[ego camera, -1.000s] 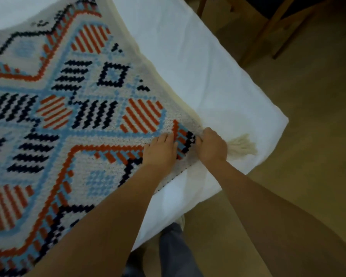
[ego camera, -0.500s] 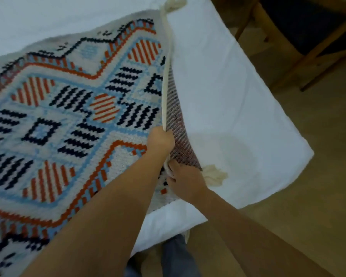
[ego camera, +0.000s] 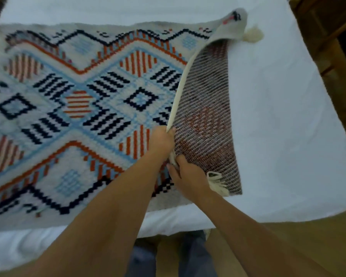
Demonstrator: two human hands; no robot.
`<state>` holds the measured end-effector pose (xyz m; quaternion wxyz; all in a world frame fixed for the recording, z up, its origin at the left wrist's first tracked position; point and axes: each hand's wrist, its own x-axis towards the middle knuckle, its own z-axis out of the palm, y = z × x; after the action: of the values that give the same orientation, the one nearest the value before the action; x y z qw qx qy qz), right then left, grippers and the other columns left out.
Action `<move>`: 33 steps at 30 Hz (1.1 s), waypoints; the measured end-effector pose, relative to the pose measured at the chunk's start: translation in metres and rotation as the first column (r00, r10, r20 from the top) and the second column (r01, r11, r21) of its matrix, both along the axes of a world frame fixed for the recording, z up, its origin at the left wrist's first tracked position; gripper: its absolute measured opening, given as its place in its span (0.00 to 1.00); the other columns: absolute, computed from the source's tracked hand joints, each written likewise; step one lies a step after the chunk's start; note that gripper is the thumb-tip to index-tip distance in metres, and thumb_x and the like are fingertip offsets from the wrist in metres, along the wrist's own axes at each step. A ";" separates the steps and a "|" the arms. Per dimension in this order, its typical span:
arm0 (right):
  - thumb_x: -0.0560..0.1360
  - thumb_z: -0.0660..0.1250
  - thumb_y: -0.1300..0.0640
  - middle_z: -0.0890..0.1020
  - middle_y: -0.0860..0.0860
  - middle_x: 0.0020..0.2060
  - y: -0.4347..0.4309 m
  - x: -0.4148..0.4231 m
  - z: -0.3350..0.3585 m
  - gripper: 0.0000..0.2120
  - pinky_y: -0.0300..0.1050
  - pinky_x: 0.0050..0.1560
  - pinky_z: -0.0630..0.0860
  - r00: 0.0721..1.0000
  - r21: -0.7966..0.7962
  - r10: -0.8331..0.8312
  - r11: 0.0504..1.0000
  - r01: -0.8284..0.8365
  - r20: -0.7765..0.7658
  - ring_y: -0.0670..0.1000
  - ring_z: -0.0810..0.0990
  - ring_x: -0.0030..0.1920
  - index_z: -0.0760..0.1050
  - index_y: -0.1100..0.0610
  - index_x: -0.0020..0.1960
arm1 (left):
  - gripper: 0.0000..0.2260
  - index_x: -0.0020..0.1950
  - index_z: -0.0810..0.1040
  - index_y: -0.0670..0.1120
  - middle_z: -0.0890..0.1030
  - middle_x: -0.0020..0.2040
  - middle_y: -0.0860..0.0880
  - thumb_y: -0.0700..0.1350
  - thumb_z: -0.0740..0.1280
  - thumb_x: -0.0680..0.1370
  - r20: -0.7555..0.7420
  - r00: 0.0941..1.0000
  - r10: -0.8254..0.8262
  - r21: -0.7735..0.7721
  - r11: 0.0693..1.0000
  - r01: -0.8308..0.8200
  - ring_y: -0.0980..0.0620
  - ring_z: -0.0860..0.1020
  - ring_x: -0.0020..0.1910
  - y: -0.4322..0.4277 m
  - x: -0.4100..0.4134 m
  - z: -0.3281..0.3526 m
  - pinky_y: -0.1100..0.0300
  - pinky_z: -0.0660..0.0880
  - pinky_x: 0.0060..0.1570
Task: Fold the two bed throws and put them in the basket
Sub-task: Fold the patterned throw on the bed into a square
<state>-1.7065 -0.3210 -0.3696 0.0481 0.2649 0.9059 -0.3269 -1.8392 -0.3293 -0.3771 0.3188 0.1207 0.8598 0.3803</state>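
A white-covered bed (ego camera: 278,116) carries one patterned throw (ego camera: 78,116), spread flat across its left and middle. The throw's right edge is lifted and turned back, its dull woven underside (ego camera: 208,108) showing. Cream tassels sit at the far right corner (ego camera: 253,35) and the near right corner (ego camera: 218,182). Bare white cover lies to the right.
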 end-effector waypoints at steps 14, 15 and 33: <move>0.77 0.60 0.52 0.82 0.60 0.42 -0.192 -0.132 -0.005 0.10 0.48 0.37 0.73 0.977 -0.068 0.197 0.979 -0.192 0.082 0.61 0.81 0.40 0.67 0.59 0.50 | 0.16 0.34 0.72 0.42 0.69 0.27 0.49 0.47 0.60 0.80 0.028 0.985 0.172 -0.033 0.985 -0.171 0.53 0.66 0.27 -0.210 -0.127 -0.002 0.60 0.61 0.26; 0.77 0.60 0.52 0.82 0.60 0.43 -0.203 -0.142 -0.006 0.11 0.49 0.38 0.74 0.969 -0.069 0.234 0.971 -0.229 0.076 0.61 0.81 0.41 0.67 0.60 0.52 | 0.15 0.37 0.73 0.42 0.70 0.29 0.48 0.47 0.60 0.80 0.027 0.980 0.199 -0.022 0.980 -0.199 0.51 0.67 0.28 -0.223 -0.135 0.001 0.60 0.62 0.28; 0.76 0.57 0.57 0.79 0.60 0.46 -0.482 -0.288 -0.027 0.09 0.49 0.42 0.69 0.970 -0.205 0.132 0.975 -0.089 0.206 0.61 0.78 0.47 0.72 0.60 0.52 | 0.20 0.25 0.68 0.46 0.66 0.24 0.48 0.48 0.66 0.77 0.104 0.982 0.159 -0.016 0.987 -0.158 0.53 0.65 0.26 -0.483 -0.273 -0.025 0.61 0.60 0.26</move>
<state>-1.9949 -0.8026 -0.3971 0.1911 0.2421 0.8722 -0.3797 -2.1120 -0.8124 -0.4020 0.3327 0.0304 0.8501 0.4070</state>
